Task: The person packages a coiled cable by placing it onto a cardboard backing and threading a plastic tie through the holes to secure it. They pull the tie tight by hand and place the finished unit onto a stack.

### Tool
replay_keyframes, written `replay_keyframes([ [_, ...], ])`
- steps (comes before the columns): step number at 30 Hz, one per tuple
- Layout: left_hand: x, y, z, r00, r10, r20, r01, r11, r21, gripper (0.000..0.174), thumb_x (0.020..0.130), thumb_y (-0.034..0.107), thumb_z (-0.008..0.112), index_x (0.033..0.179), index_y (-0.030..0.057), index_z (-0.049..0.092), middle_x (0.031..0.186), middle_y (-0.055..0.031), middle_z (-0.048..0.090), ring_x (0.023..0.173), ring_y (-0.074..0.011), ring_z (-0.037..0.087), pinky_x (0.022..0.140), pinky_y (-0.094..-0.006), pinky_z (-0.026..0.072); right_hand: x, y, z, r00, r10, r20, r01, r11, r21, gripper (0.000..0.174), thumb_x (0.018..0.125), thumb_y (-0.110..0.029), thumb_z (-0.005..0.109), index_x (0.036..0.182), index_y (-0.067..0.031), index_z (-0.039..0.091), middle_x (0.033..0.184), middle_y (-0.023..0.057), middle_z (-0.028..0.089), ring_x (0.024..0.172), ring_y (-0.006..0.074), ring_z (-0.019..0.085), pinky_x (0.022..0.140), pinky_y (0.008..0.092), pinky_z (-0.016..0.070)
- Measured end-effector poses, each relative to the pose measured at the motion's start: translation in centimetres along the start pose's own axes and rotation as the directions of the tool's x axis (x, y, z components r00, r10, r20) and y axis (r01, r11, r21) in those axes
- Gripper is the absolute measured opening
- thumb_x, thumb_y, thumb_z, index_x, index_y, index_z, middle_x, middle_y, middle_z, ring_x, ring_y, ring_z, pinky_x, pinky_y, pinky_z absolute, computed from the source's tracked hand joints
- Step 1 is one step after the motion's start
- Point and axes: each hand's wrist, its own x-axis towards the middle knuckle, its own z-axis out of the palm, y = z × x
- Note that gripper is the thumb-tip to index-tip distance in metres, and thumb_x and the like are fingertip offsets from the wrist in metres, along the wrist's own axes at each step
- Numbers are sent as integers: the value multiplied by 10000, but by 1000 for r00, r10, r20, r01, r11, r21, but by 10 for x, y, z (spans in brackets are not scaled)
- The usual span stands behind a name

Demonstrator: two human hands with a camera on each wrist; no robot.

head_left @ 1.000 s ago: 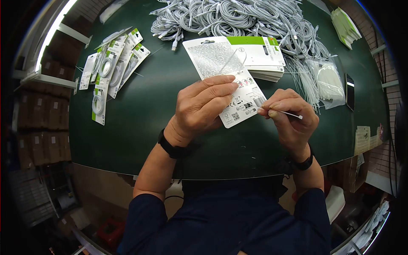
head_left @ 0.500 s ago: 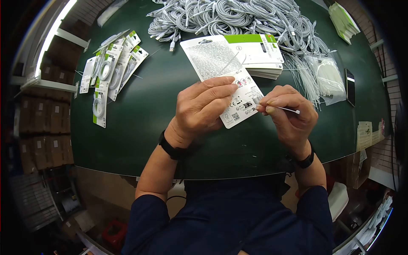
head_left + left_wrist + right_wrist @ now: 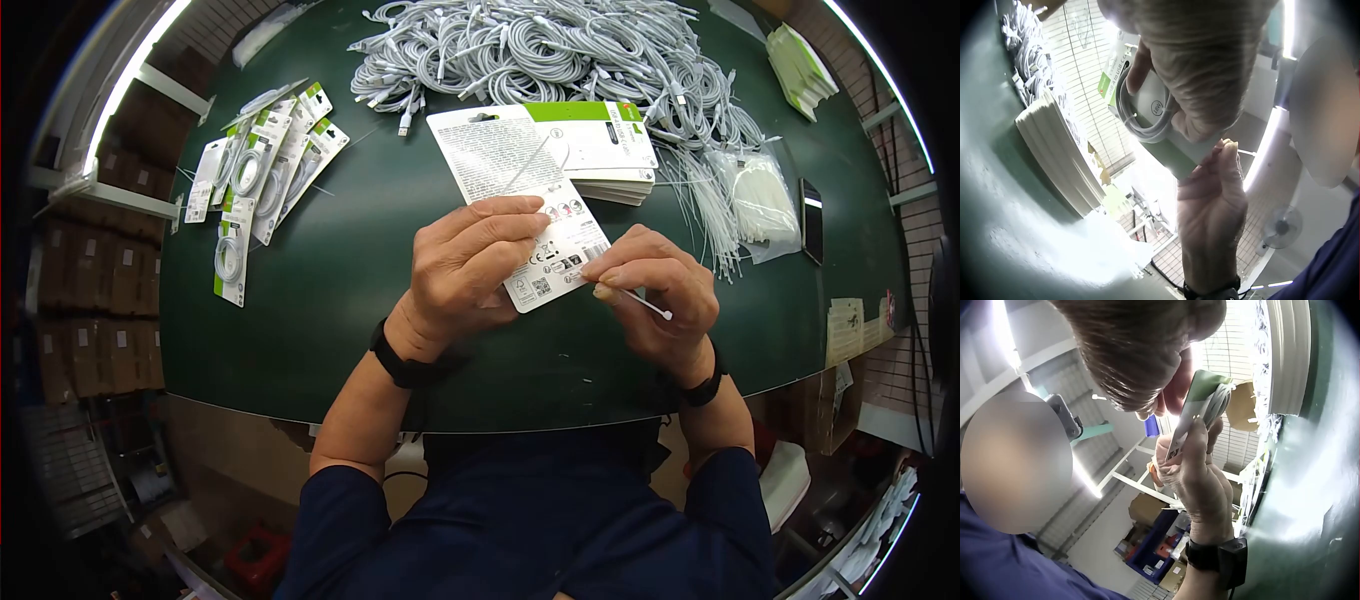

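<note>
My left hand point(image 3: 470, 260) grips a printed cardboard packaging card point(image 3: 555, 272), its text side up in the head view. A coiled grey-white cable point(image 3: 1147, 133) lies against the card's other face, with left fingers over it in the left wrist view. From the card's upper part sticks a thin tie end point(image 3: 527, 165). At the card's lower right edge, my right hand point(image 3: 665, 290) pinches a white cable tie point(image 3: 645, 303) between thumb and fingers. Its small head points away from the card, and its other end is hidden at the fingertips.
Behind the hands lie a pile of coiled cables point(image 3: 540, 50) and a stack of cards point(image 3: 605, 188). To the right are loose cable ties point(image 3: 708, 215), a bag of ties point(image 3: 762, 205) and a phone point(image 3: 811, 225). Several carded cables point(image 3: 235, 235) lie at left.
In the head view, my right hand has shifted left and down along the card's edge, and the tie's head now tilts further downward. My left hand keeps its hold on the card.
</note>
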Motion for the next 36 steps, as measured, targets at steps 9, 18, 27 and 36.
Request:
replay_keyframes([
  [9,0,6,2,999,-40,-37,40,999,11,352,689,83,946,852,51,636,1009,-102,790,1021,-319,788,839,-393,654,-5,3,12,999,4,-41,-4,1000,1,347,780,80,851,1065,-64,714,964,140,767,824,245,749,689,327,596],
  [18,0,8,4,996,-75,-57,75,997,9,328,683,75,942,810,48,641,989,-103,786,1016,-318,789,837,-389,651,-5,7,13,1000,-25,-3,24,997,-75,325,808,69,848,1069,-68,712,970,136,755,818,212,714,675,323,556],
  [27,3,15,8,992,-105,-63,106,994,8,304,696,58,925,808,46,643,977,-105,780,1010,-316,790,831,-386,645,3,9,17,999,-9,-34,3,986,-168,238,786,114,809,956,-33,730,941,96,747,765,209,697,657,316,565],
  [36,11,33,11,983,-178,32,178,984,7,257,696,11,876,838,66,669,1012,-95,790,1026,-292,785,845,-370,627,13,4,-7,945,316,83,-317,948,7,137,856,43,796,961,-43,781,925,68,749,743,114,675,646,259,522],
])
